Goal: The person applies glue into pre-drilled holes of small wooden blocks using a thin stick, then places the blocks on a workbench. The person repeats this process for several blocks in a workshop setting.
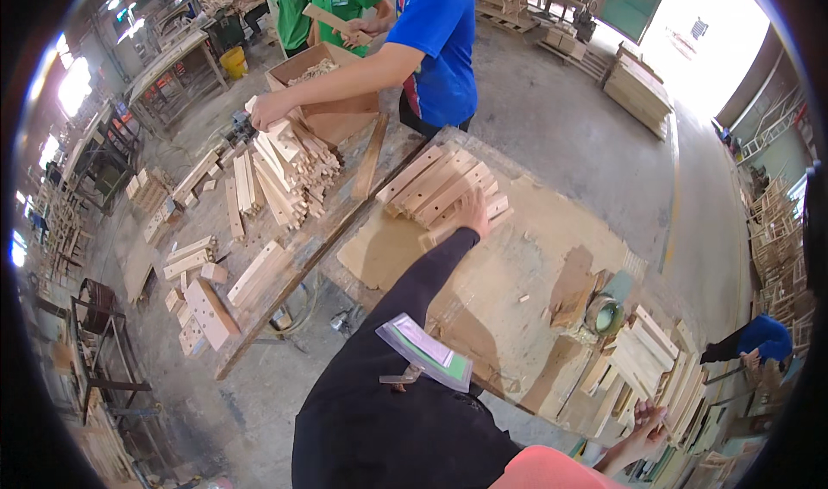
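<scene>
My left hand [473,212], at the end of a black sleeve, reaches across the worktable and closes on the near end of a wooden strip [454,192] with drilled holes. That strip lies in a row of similar pale strips [420,181]. Low on the right, my right hand [642,435] has its fingers curled together beside a stack of wooden slats [640,361]. Whatever those fingers pinch is too small to make out. A round green-rimmed container [604,315] stands close to the slats.
A person in a blue shirt [448,49] reaches over a heap of wooden sticks [297,174] on the adjoining table. A carton [345,120] stands behind. People in green [293,6] are beyond it; one holds a wooden board [335,22]. Drilled blocks [212,310] lie near left.
</scene>
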The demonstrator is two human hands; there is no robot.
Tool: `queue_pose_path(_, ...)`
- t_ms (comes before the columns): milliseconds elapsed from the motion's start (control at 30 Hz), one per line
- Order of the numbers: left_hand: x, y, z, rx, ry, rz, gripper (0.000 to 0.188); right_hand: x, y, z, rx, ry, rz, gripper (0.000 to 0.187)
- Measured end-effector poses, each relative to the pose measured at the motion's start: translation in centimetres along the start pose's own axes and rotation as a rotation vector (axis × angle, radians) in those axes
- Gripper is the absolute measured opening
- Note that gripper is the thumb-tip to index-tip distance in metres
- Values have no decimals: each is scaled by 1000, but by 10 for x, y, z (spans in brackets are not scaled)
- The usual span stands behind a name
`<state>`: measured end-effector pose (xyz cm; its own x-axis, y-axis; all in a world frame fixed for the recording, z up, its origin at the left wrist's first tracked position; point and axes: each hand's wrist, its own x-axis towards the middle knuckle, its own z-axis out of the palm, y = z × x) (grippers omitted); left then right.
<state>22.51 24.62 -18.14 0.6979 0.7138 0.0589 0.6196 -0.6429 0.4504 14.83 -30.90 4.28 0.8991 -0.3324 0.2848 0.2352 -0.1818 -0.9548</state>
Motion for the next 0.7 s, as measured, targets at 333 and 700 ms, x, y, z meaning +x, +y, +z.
queue_pose_path(333, -121, -16, -36, -154, 201, 388, 62, 58, 50, -30, -23, -124, -36, 46)
queue_pose_path(700, -286, -5, -57, -556, -79, 127, 17, 139, 164, -58, -690, -160, -311, 33)
